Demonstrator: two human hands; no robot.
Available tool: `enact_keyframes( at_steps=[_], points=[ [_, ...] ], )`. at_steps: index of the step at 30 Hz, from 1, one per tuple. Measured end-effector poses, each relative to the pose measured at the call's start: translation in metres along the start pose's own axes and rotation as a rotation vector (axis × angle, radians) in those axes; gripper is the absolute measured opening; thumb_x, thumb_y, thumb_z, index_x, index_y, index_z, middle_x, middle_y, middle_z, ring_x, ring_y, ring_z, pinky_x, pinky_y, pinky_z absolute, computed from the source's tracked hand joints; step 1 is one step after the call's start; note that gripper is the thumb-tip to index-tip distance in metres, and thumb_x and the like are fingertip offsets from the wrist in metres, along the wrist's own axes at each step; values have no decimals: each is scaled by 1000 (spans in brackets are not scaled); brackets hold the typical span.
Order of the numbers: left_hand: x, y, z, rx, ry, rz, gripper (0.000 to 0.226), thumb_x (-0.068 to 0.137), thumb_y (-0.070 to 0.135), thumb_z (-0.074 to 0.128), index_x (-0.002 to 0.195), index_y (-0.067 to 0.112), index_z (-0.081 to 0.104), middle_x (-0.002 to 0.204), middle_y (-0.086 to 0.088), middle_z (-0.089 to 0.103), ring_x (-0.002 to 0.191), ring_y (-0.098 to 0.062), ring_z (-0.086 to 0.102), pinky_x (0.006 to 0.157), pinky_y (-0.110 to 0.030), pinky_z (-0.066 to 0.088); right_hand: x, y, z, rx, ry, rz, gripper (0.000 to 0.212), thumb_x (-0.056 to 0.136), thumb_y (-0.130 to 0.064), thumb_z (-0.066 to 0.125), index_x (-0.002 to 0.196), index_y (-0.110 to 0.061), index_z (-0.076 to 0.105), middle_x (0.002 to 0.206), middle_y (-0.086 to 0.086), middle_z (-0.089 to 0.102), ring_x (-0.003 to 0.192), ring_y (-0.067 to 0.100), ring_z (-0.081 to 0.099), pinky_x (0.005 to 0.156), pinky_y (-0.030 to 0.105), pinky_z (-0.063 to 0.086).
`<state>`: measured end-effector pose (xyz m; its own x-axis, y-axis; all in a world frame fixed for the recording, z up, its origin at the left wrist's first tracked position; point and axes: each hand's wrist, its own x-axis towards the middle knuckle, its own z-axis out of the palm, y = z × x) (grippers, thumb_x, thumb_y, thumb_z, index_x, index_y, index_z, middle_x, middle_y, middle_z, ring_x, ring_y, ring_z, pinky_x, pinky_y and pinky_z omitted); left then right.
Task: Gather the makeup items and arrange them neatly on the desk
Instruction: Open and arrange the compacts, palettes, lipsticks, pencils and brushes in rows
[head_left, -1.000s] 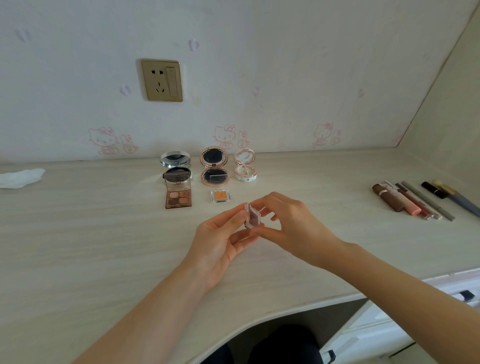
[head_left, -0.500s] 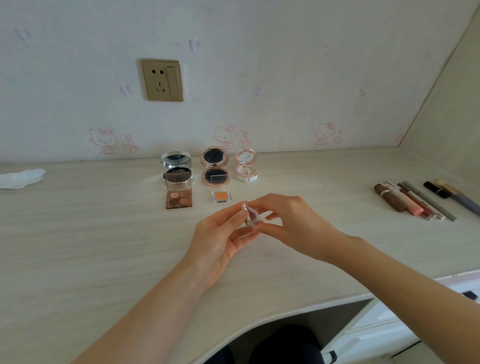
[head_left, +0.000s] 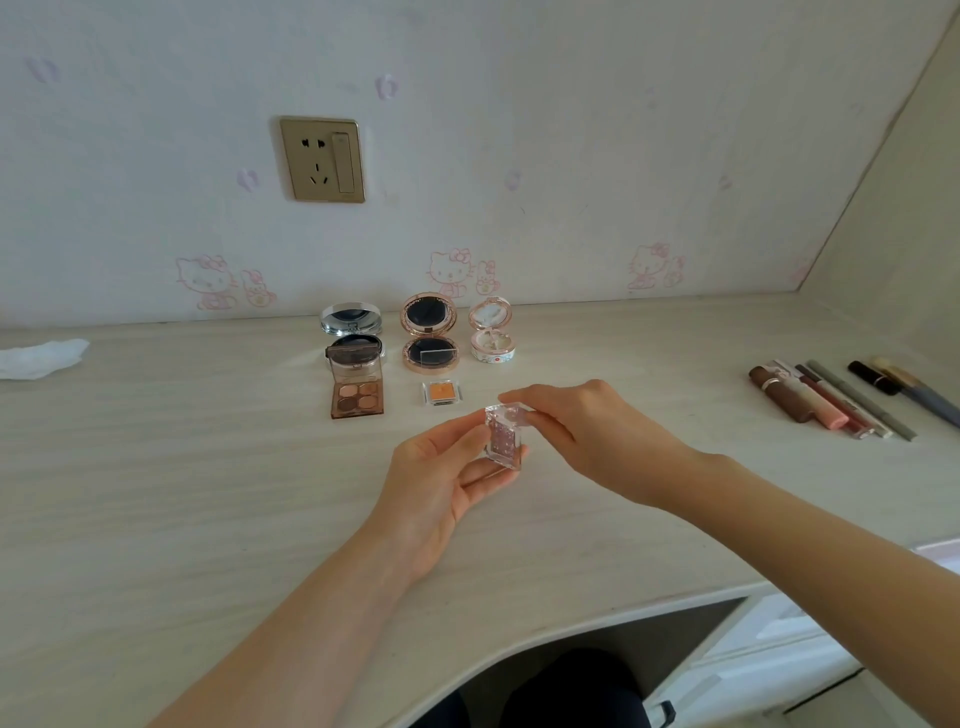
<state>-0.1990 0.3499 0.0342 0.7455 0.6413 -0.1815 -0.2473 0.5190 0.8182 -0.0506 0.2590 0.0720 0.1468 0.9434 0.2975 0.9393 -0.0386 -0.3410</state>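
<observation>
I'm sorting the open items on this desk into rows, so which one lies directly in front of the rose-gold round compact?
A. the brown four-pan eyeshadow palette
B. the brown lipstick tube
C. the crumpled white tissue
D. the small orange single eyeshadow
D: the small orange single eyeshadow lies on the desk just in front of the rose-gold round compact.

You've swung the clear eyeshadow case (head_left: 503, 437) open (edge-on before); its pink glitter pan now faces you.
</observation>
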Motion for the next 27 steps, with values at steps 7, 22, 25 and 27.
enact_keyframes(
  at_steps=[7, 22, 25, 27],
  points=[
    [4, 1, -2, 398, 146, 221, 22, 86, 6, 66, 108, 12, 68, 93, -3, 75, 91, -14, 71, 84, -23, 55, 11, 10, -3, -93, -84, 55, 30, 100, -20, 42, 126, -26, 56, 102, 3, 70, 88, 23, 65, 76, 40, 53],
    [16, -22, -21, 1441, 51, 680, 16, 74, 27, 78, 89, 25, 74, 97, 20, 64, 105, 1, 46, 85, -11, 34, 11, 12, 15, -393, -191, -13, 32, 101, -35, 37, 129, -32, 53, 104, 9, 66, 98, 32, 60, 79, 37, 49],
    [15, -24, -20, 1431, 48, 675, 16, 73, 26, 78, 89, 24, 74, 98, 19, 66, 105, 1, 49, 86, -13, 36, 16, 13, 13, -382, -213, -4, 30, 101, -34, 38, 125, -30, 57, 105, 8, 67, 98, 31, 60, 80, 36, 48],
    [16, -24, -21, 1423, 55, 670, 17, 73, 26, 78, 90, 24, 75, 99, 18, 66, 104, 0, 51, 88, -14, 38, 20, 13, 11, -341, -240, 2, 29, 101, -31, 39, 120, -27, 60, 104, 5, 69, 98, 29, 60, 82, 37, 48]
  ],
)
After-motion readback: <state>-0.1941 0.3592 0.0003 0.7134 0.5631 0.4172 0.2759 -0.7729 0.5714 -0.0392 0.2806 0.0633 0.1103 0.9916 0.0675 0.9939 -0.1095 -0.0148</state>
